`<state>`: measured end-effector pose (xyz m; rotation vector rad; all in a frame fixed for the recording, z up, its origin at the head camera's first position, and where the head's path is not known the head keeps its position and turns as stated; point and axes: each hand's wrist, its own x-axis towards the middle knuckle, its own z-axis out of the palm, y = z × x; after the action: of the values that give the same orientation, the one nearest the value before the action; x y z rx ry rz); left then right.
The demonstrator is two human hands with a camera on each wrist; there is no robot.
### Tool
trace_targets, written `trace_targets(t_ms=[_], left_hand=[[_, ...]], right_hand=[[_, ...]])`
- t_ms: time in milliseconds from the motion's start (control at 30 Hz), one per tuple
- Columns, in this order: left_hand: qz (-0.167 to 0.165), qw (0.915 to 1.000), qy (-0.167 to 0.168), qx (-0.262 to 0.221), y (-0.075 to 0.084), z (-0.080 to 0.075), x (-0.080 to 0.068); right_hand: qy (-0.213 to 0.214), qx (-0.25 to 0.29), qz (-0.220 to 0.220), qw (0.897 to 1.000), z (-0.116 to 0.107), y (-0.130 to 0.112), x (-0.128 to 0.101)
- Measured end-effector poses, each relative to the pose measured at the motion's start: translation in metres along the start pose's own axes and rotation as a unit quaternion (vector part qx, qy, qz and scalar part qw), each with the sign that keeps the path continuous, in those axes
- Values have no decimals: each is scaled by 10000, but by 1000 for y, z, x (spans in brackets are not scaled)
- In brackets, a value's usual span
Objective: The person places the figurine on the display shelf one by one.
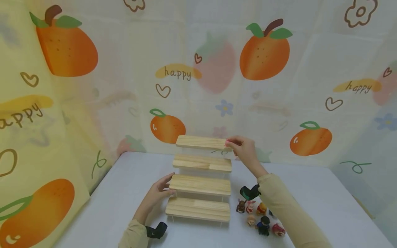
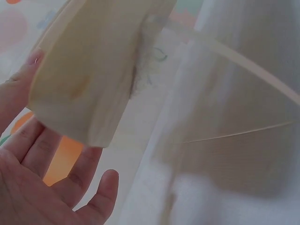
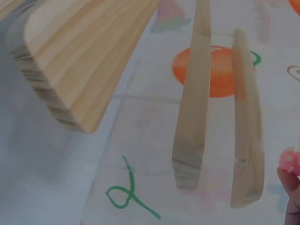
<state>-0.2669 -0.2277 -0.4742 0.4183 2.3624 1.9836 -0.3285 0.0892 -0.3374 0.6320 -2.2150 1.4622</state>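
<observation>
stepped shelf (image 1: 200, 179) stands on table (image 1: 325, 193), near middle, four boards rising from near to far. left hand (image 1: 156, 194) at left end of second board from near. right hand (image 1: 245, 148) at right end of top, farthest board. small figurines (image 1: 258, 215) in cluster on table, right of lowest board, near right forearm. patterned cloth (image 1: 93, 86) behind table and at left.

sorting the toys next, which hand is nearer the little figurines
Right. The right hand is up at the top shelf, its forearm passing over the figurines; the left hand is across the stand, at the third shelf.
</observation>
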Motion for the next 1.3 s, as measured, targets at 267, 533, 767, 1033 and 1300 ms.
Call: trace_targets(t_ms=[267, 533, 767, 1033, 1300], left_hand=[[-134, 9997, 33, -213, 1, 1, -1], [-89, 9996, 27, -266, 3, -5, -2], [-113, 9989, -38, -458, 1, -5, -3], [-102, 9985, -3, -547, 0, -6, -3], [-27, 9981, -151, -603, -2, 2, -2]], right_hand=[[-75, -154, 522, 9985, 18, 11, 7], [122, -53, 803, 9967, 33, 7, 14], [190, 99, 1098, 9937, 44, 3, 19], [137, 340, 1307, 9907, 67, -7, 30], [-232, 477, 1468, 9877, 97, -16, 41]])
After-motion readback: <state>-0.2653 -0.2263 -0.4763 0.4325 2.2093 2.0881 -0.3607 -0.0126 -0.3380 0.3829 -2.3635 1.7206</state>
